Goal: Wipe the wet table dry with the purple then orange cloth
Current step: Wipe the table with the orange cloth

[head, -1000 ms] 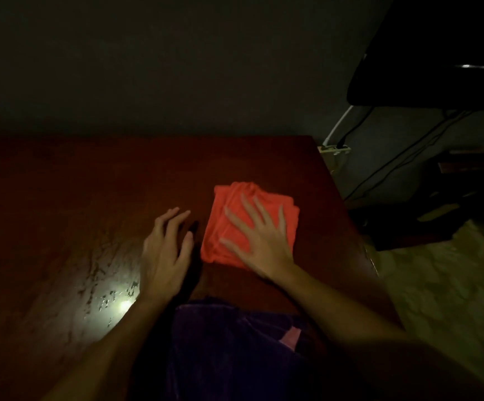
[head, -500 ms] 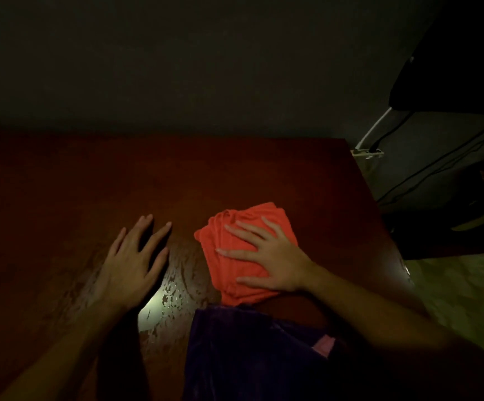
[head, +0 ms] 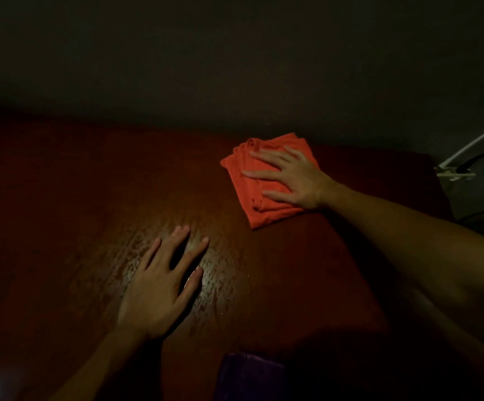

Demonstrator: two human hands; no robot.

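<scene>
Since half a second earlier, the right hand (head: pixel 295 180) had pushed the orange cloth (head: pixel 266 180) from near the table's (head: pixel 61 198) front edge up to its far edge, toward the right corner; its fingers lay spread and flat on the folded cloth, pressing rather than pinching. The left hand (head: pixel 159 285) stayed flat on the wet, glistening middle of the table, fingers spread, holding nothing. The purple cloth (head: pixel 249 377) lay at the front edge, less of it showing than before.
</scene>
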